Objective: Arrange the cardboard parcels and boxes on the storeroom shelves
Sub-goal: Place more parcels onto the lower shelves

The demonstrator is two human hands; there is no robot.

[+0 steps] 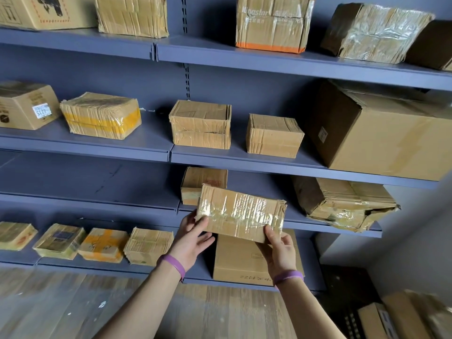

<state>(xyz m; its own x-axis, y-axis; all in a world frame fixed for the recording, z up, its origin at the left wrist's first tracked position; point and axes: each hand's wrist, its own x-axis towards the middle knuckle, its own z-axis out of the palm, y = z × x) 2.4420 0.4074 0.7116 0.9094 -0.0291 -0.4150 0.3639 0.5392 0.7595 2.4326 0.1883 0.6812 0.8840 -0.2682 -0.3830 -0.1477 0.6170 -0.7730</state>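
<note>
**Cardboard parcel held up at the shelves**

Cardboard parcel [242,212]: flat, creased, its face banded with shiny clear tape. It is held in the air in front of the grey shelf [97,201], second from the bottom. The left hand [193,237] grips its lower left corner, thumb on the face. The right hand [278,250] pinches the lower right edge. On the top shelf, an orange-based box [271,23] reads "Kingstar". A far-left box [22,111] bears a white label [42,110], "6215".

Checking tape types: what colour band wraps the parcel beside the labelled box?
Yellow, on the parcel; head view.
</note>
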